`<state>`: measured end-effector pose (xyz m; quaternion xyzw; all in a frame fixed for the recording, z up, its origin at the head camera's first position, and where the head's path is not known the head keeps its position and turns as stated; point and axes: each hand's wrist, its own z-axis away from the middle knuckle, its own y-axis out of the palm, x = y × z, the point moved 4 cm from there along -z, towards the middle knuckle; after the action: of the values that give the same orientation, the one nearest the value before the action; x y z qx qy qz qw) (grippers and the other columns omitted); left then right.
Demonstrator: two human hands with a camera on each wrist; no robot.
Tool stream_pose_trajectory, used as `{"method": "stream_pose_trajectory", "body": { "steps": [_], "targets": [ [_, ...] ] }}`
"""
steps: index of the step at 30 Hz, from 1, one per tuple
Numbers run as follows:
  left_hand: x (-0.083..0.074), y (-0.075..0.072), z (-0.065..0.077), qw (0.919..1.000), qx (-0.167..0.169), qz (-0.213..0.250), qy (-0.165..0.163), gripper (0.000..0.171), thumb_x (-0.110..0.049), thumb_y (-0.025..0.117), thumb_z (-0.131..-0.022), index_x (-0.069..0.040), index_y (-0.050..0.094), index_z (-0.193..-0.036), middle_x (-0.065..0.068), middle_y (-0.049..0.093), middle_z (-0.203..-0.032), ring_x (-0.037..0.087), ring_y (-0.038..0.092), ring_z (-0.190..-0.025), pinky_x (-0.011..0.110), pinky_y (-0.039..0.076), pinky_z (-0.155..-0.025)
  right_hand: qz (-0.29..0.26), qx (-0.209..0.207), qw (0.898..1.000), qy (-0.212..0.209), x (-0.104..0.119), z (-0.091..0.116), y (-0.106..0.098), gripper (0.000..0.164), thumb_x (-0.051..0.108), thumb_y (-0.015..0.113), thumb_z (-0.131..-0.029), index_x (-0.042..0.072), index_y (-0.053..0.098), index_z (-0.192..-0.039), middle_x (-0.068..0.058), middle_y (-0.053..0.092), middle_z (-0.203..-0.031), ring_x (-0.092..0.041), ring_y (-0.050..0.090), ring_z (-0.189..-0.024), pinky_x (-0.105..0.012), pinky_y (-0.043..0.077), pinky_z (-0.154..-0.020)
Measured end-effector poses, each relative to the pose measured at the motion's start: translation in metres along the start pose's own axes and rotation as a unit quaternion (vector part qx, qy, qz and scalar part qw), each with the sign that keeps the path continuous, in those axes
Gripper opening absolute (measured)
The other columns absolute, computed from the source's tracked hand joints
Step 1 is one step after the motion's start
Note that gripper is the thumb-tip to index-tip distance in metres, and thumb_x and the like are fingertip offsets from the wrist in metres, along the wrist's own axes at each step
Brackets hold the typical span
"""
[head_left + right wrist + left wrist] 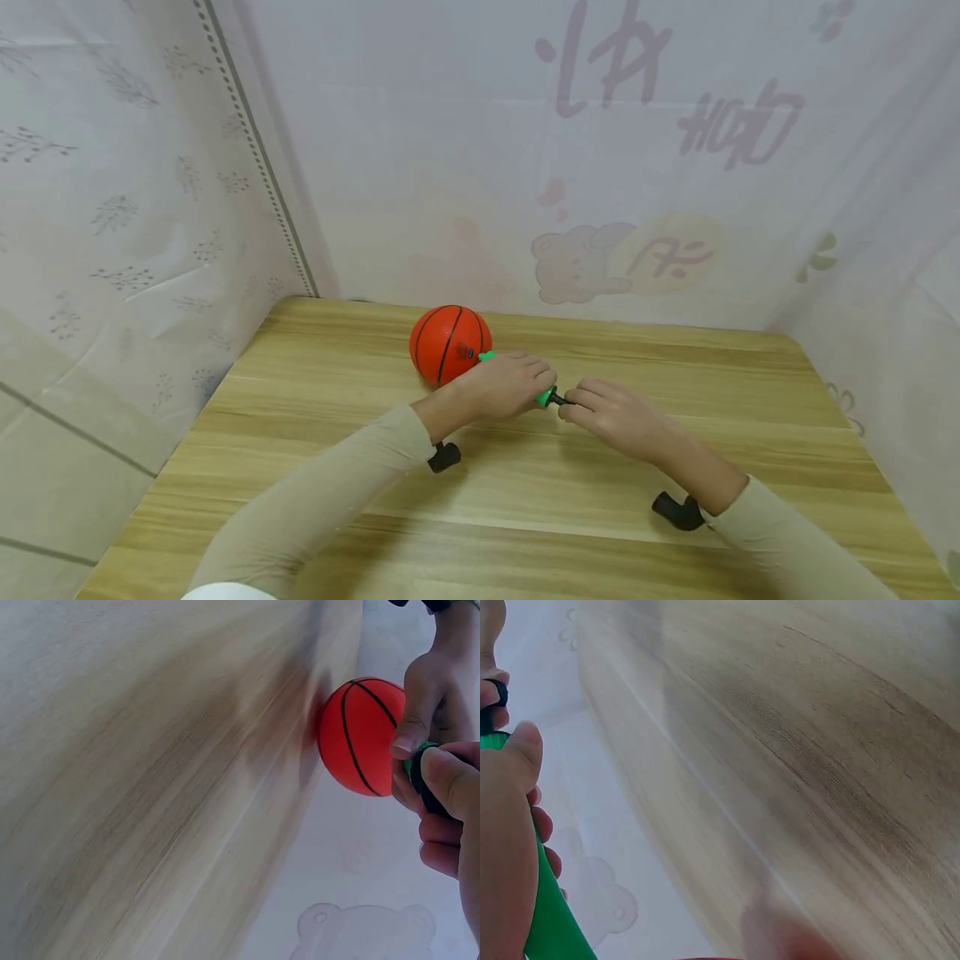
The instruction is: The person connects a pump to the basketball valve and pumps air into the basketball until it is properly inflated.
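A small orange-red basketball with black lines rests near the table's back edge. My left hand is wrapped around the green barrel of a hand pump, whose far end reaches the ball's side; whether a needle sits in the ball cannot be seen. At the other end, my right hand pinches the pump's black handle between thumb and fingers. In the right wrist view the ball shows behind the left hand. Most of the barrel is hidden under the left fingers.
The wood-grain table extends around both hands. Pale printed cloth hangs behind it and at both sides. Black wrist-worn pieces jut out below both forearms.
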<state>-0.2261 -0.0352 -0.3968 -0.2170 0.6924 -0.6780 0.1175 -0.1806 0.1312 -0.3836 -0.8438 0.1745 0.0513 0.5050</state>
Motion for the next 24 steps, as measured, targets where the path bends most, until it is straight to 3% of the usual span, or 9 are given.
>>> {"method": "stream_pose_trajectory", "body": {
  "steps": [7, 16, 24],
  "targets": [
    [0.003, -0.001, 0.003, 0.9999, -0.005, 0.012, 0.002, 0.025, -0.037, 0.06, -0.103, -0.014, 0.052, -0.103, -0.006, 0.057, -0.098, 0.01, 0.054, -0.095, 0.022, 0.044, -0.088, -0.015, -0.027, 1.0, -0.007, 0.006, 0.018, -0.014, 0.039, 0.01, 0.033, -0.112, 0.006, 0.067, -0.095, -0.003, 0.068, -0.092, -0.016, 0.059, -0.079, -0.024, 0.051, -0.068],
    [0.004, -0.001, 0.007, 0.9999, 0.002, 0.013, 0.007, 0.024, -0.036, 0.061, -0.103, -0.014, 0.052, -0.103, -0.006, 0.054, -0.096, 0.01, 0.052, -0.094, 0.022, 0.043, -0.089, -0.014, 0.006, 1.0, 0.017, 0.019, 0.056, -0.039, 0.038, 0.015, 0.034, -0.113, 0.009, 0.067, -0.096, -0.002, 0.068, -0.094, -0.015, 0.062, -0.081, -0.026, 0.054, -0.07],
    [0.002, -0.001, 0.004, 0.9998, 0.004, 0.018, 0.005, 0.024, -0.035, 0.061, -0.103, -0.013, 0.052, -0.105, -0.005, 0.055, -0.097, 0.011, 0.054, -0.095, 0.023, 0.044, -0.09, -0.018, -0.002, 1.0, 0.013, 0.018, 0.049, -0.038, 0.038, 0.013, 0.033, -0.113, 0.008, 0.067, -0.097, -0.002, 0.067, -0.095, -0.015, 0.06, -0.08, -0.024, 0.052, -0.068]
  ]
}}
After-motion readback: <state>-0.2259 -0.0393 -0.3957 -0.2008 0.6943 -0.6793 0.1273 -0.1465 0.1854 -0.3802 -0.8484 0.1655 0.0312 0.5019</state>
